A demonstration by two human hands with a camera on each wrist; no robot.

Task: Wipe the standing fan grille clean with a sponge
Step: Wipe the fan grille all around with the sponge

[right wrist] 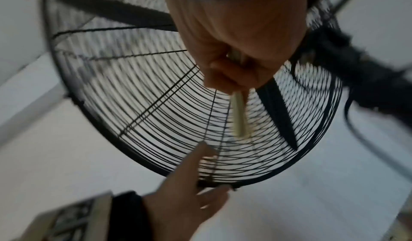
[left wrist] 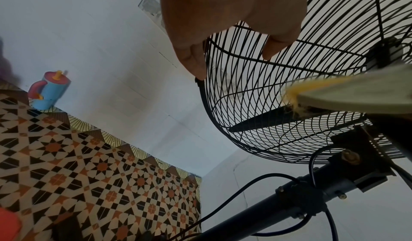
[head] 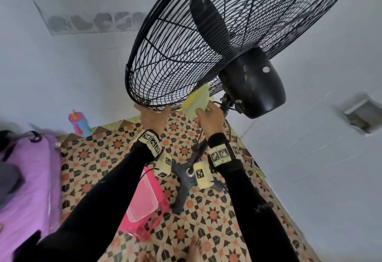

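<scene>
The right hand [head: 209,120] pinches the sponge [head: 197,102] at its lower edge, thumb on one face and fingers on the other, and holds it flat against the rear wires of the grille [head: 165,65], low down and just beside the motor housing [head: 253,84]. The sponge looks thin, soft and light; it will likely fold under pressure, so a hold near its middle would suit firmer wiping. The left hand [head: 153,117] steadies the bottom rim of the grille, fingers [left wrist: 194,63] hooked over the rim. The grille wires are thin and probably springy; the rim is the stiffer hold. The fan appears top-heavy on its pole [left wrist: 278,207], below the grille, so hard pushes risk tipping it.
</scene>
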